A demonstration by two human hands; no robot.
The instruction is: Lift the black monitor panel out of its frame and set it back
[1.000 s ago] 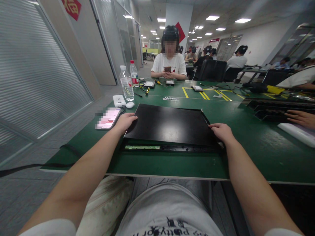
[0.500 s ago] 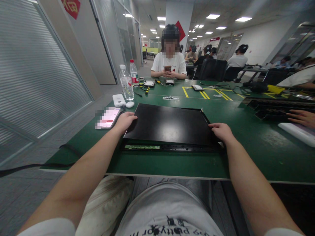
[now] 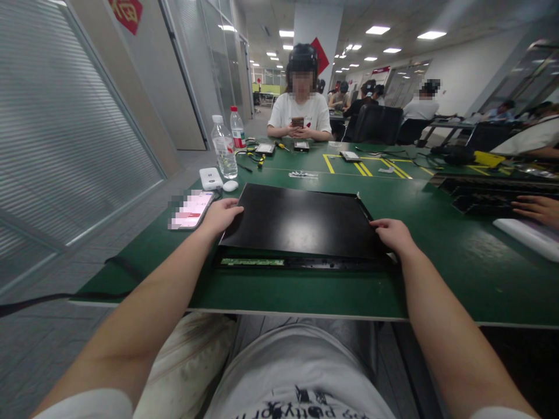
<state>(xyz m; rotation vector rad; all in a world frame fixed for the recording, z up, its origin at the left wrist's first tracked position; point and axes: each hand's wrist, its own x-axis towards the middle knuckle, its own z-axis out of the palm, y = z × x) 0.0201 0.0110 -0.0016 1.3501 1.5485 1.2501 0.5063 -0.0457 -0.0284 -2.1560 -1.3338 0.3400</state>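
Note:
A flat, glossy black screen panel (image 3: 297,221) lies slightly askew over a black frame (image 3: 340,263) on the green table. Along the frame's near side, a narrow green circuit board (image 3: 252,262) shows below the panel's edge. My left hand (image 3: 223,215) grips the panel's left edge, thumb on top and other fingers partly hidden. At the opposite side, my right hand (image 3: 393,235) pinches the right edge near its front corner. The frame's far right corner sticks out past the panel, while most of the frame is covered.
Left of the panel are a phone (image 3: 192,209), a white box-shaped device (image 3: 211,178) and a water bottle (image 3: 224,148). Metal strips (image 3: 303,174) lie beyond it. Across the table (image 3: 437,279) sits a person (image 3: 299,105) holding a phone. Another person's hand (image 3: 539,209) rests at right near black parts (image 3: 489,195).

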